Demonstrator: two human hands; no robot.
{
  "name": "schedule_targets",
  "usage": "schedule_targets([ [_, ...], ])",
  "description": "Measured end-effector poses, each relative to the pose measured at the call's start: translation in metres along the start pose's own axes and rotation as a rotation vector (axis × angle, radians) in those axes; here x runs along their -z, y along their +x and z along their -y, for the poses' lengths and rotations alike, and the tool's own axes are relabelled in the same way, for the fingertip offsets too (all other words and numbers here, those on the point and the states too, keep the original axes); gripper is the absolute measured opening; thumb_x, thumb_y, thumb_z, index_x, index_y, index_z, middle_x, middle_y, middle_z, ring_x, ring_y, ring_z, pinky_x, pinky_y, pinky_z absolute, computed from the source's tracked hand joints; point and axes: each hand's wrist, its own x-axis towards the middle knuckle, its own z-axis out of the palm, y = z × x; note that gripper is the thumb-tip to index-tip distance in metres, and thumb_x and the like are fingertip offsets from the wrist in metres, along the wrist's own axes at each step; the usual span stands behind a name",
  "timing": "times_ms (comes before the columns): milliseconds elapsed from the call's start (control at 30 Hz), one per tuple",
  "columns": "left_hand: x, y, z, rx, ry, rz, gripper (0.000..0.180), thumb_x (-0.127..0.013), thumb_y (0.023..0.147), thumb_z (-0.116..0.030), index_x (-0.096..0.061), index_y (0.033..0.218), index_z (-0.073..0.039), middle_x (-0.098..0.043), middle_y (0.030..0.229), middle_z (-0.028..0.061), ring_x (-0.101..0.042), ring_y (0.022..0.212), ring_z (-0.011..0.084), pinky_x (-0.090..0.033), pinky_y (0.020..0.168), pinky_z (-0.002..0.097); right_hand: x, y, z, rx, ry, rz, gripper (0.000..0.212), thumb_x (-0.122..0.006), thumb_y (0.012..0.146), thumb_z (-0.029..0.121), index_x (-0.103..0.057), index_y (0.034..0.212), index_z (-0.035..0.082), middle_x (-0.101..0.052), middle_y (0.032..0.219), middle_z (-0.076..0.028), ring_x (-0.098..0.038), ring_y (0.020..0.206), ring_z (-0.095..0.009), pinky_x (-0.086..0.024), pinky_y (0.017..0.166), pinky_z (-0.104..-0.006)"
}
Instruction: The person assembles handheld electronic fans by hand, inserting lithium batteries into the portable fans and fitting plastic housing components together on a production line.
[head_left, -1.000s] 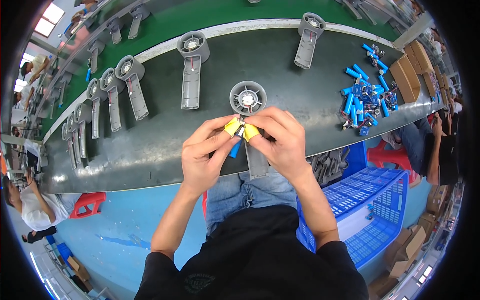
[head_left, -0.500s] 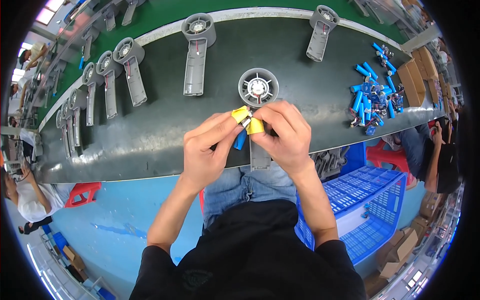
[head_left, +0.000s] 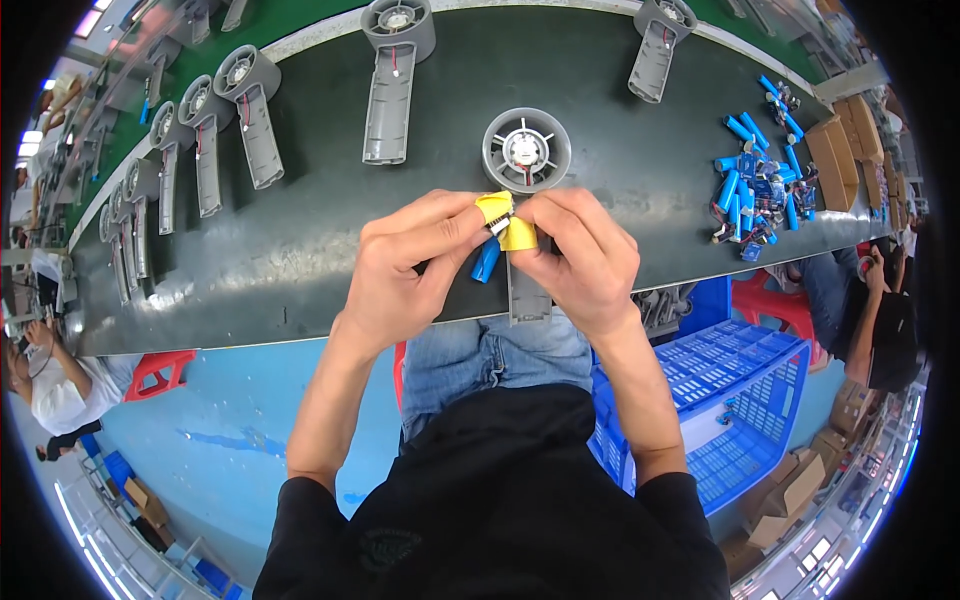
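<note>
My left hand [head_left: 405,250] and right hand [head_left: 585,255] meet in front of my chest over the table edge, fingers pinched together. Yellow coverings [head_left: 517,236] wrap my left index fingertip and right thumb tip. Between them the fingertips grip a small white-and-dark electronic part [head_left: 498,227], mostly hidden. A blue cylindrical battery [head_left: 486,261] shows just under my left fingers; whether it joins that part I cannot tell. Behind and beneath my hands lies a grey fan housing with a round head [head_left: 527,150] and a trough-shaped handle [head_left: 528,296], partly covered by my fingers.
Several similar grey housings [head_left: 388,105] line the left and far side of the dark green table [head_left: 330,240]. Blue batteries with boards [head_left: 755,185] are heaped at right beside a cardboard box [head_left: 832,165]. A blue crate [head_left: 745,370] stands below; other people sit at both sides.
The view has shifted, so the table things sit higher in the picture. Both hands keep their pinch on the small part, with only slight finger movement.
</note>
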Motion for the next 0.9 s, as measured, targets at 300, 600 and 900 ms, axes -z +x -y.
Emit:
schedule_targets([
  [300,-0.004,-0.004,-0.002,0.08,-0.069,0.019,0.025,-0.062,0.086,0.011,-0.069,0.109,0.005,-0.07,0.103,0.0135,-0.065,0.086,0.0177,-0.05,0.074,0.0251,0.006,-0.003,0.002,-0.02,0.0,0.047,0.028,-0.078,0.063,-0.004,-0.066,0.088,0.002,-0.063,0.085,-0.007,-0.062,0.066,-0.018,-0.05,0.055,-0.0266],
  [600,0.001,0.001,0.006,0.217,-0.346,-0.058,0.027,-0.052,0.096,0.004,-0.06,0.121,0.005,-0.065,0.103,0.0126,-0.065,0.091,0.0181,-0.054,0.083,0.0308,0.016,-0.02,0.04,-0.839,0.262,0.14,0.054,-0.068,0.081,-0.005,-0.056,0.133,0.0,-0.062,0.091,0.0,-0.047,0.062,-0.001,-0.038,0.055,-0.017],
  [900,0.092,0.156,0.009,0.302,-0.447,-0.302,0.027,-0.05,0.097,-0.01,-0.055,0.119,0.006,-0.063,0.091,0.0079,-0.06,0.063,0.0125,-0.047,0.06,0.0259,-0.042,0.157,-0.028,-0.515,0.368,0.185,0.041,-0.057,0.092,0.005,-0.055,0.131,-0.006,-0.064,0.092,-0.002,-0.058,0.079,-0.008,-0.047,0.072,-0.0224],
])
